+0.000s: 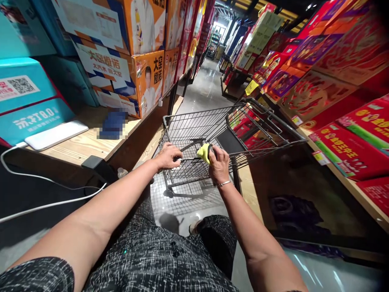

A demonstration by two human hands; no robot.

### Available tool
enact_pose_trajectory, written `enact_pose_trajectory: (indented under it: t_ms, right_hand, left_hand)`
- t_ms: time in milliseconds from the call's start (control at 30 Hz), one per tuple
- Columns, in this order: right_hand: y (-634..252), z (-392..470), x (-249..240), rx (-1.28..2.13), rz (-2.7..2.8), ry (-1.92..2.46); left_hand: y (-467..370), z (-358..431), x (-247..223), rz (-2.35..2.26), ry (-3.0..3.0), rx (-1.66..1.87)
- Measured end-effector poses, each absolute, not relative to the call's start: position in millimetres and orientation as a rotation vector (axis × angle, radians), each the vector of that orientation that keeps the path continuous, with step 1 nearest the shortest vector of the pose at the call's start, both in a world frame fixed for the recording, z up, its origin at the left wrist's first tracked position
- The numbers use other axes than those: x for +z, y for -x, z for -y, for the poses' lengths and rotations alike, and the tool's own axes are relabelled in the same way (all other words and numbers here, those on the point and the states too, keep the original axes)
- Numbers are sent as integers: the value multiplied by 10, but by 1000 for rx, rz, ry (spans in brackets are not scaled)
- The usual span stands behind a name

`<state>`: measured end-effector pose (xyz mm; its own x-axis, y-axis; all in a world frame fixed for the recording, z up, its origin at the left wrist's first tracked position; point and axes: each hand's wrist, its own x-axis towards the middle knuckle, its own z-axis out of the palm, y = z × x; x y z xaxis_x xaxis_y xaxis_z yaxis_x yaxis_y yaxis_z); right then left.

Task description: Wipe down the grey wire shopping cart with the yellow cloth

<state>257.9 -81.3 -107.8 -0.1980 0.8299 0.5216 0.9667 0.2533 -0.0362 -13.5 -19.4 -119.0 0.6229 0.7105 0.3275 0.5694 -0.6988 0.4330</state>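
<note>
A grey wire shopping cart [197,125] stands sideways before me, its handle end to the right. My left hand [169,156] is closed around the cart's near top rail, fingers curled over the wire. Further right, my right hand [219,163], with a bracelet at the wrist, is closed on a yellow-green cloth [204,152] with a dark edge. The cloth is at the same near rail; whether it touches the wire I cannot tell. A dark flat panel [232,140] sits inside the cart's handle end.
On the left, a wooden shelf [105,144] bears orange cartons [148,81], blue boxes [33,105], a white device [57,134] with a cable and a pixelated dark-blue item [113,125]. Red gift boxes [349,150] line the right shelf. An aisle floor [203,85] runs ahead.
</note>
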Motion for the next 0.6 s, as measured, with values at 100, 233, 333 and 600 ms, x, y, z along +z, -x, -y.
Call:
enact_pose_trajectory:
  t_ms: [100, 233, 333, 600]
  right_hand:
    - [-2431, 742, -1247, -431, 2098, 1577]
    - [-2135, 818, -1793, -272, 2409, 1486]
    - [-1974, 939, -2247, -137, 2600, 1464]
    - [-2159, 1006, -2511, -60, 2674, 1463]
  left_hand:
    - [193, 138, -1224, -1120, -2510, 626]
    - [237, 21, -1308, -1114, -2408, 624]
    - [230, -36, -1360, -1073, -2377, 693]
    - [210, -97, -1391, -1019, -2378, 707]
